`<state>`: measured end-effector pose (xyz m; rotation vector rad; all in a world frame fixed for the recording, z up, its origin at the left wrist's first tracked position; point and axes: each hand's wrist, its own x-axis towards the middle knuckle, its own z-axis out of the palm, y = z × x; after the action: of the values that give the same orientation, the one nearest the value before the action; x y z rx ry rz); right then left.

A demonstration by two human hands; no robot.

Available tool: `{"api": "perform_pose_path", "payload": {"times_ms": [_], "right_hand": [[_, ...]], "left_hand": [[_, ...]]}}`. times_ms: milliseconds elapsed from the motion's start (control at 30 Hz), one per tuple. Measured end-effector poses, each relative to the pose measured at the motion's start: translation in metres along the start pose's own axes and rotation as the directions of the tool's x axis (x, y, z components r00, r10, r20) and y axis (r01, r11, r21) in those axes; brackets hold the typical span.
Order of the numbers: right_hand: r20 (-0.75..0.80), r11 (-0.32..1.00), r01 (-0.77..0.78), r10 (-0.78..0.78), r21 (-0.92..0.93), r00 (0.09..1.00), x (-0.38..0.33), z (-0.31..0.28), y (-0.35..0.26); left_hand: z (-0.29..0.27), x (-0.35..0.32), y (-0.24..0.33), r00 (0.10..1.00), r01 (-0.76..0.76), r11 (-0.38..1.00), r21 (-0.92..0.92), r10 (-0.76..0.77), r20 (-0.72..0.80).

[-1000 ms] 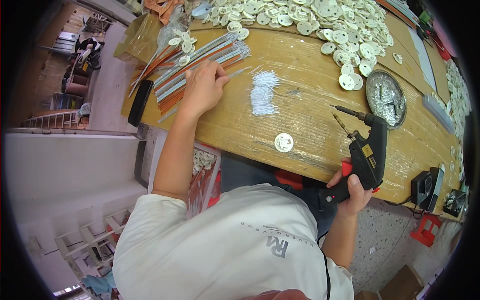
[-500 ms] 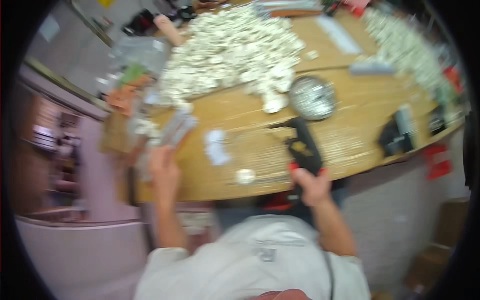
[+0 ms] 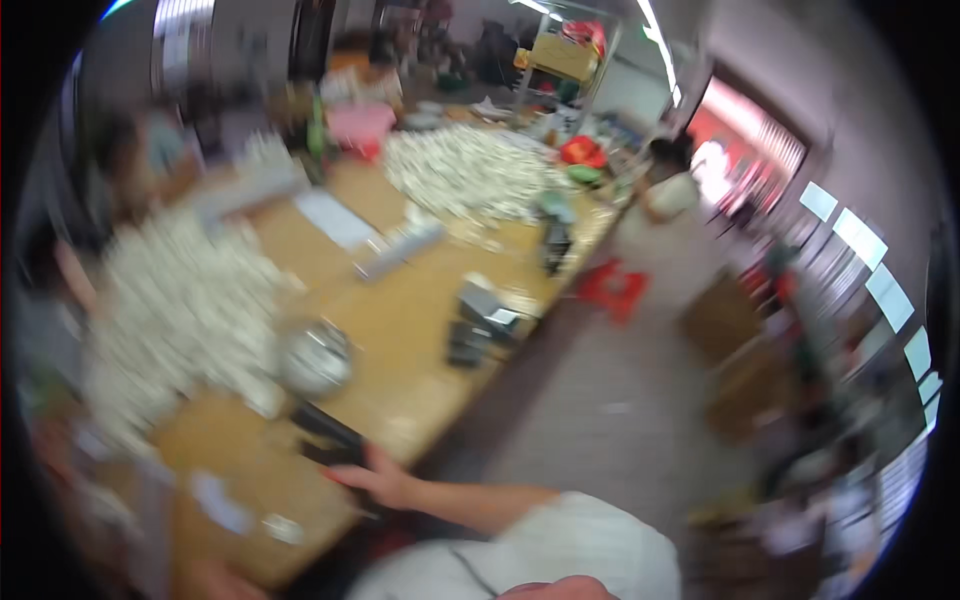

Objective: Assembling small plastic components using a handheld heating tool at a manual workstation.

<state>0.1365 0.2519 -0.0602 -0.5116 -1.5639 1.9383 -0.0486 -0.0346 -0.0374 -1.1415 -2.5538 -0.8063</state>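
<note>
My right hand (image 3: 385, 482) is closed around a long black hand-held tool (image 3: 332, 428), whose exact kind I cannot make out. It is over the near edge of the yellow-brown table (image 3: 400, 400), with red showing at a fingertip. Beyond the tool's far end sits a round silver dish (image 3: 316, 358), next to a large heap of small white pieces (image 3: 185, 310). My left hand (image 3: 220, 580) is a blurred patch at the lower edge, its fingers smeared. Near it are a long greyish strip (image 3: 152, 520), a white paper-like piece (image 3: 220, 503) and a small round white piece (image 3: 283, 528).
Farther along the table are a second white heap (image 3: 470, 175), a grey bar (image 3: 400, 250) and dark boxy items (image 3: 475, 330). A person (image 3: 668, 190) is by the far right edge. A red stool-like object (image 3: 612, 288) and brown cartons (image 3: 725, 320) are on the floor.
The view has swung right and up, bringing in the room and floor. My right hand still holds the black tool. My left hand has slipped to the lower edge of the picture.
</note>
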Motion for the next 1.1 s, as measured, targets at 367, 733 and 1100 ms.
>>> {"api": "perform_pose_path", "payload": {"times_ms": [367,733,1100], "right_hand": [[-0.185,0.972,0.136,-0.101,0.189,0.978,-0.031,-0.014,0.022],[-0.044,0.941,-0.272,0.269,-0.201,0.962,-0.017,0.009,-0.040],[0.130,0.975,-0.140,0.118,0.174,0.984,-0.057,0.024,-0.033]], "left_hand": [[-0.017,0.011,-0.008,0.967,-0.030,0.965,0.262,0.094,-0.235],[-0.025,0.006,0.076,0.987,-0.041,0.919,-0.392,-0.024,-0.161],[-0.012,0.003,0.108,0.810,0.546,0.362,-0.755,0.001,0.586]]}}
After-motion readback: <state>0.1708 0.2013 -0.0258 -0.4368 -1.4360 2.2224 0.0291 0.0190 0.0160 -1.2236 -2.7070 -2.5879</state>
